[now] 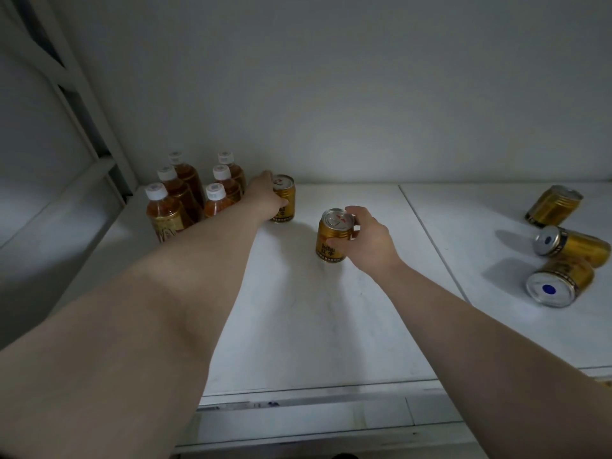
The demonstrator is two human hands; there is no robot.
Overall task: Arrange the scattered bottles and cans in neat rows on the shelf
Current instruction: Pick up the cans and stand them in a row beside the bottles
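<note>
The left hand [265,197] reaches deep in and wraps the rear can [286,193], a gold can standing upright on the shelf [314,326] close to the back wall [331,94]. Palm and fingers cover the can's left side and one digit curls across its front, so the can sits inside this grip, toward its right. Just left of this grip, right beside the wrist, stand the bottles [172,207]: six amber ones with white caps, upright, in two columns of three running from the wall toward the person. The right hand [371,238] holds the near can [332,235], also gold and upright, with its pull-tab top showing. The thumb lies across the front of the body and the fingers curl round the far side near the rim, so the can lies at the left of the palm. Its base is at the shelf surface, but whether it rests there or is barely lifted cannot be told. The two gripped cans are apart, the near can lying right of and closer to the person than the rear one. Well to the right of the right-hand grip, past a seam [430,243] in the shelf, lie the toppled cans [573,246]: three gold cans on their sides. The two nearer ones touch and show their silver ends, and the third lies farther back.
</note>
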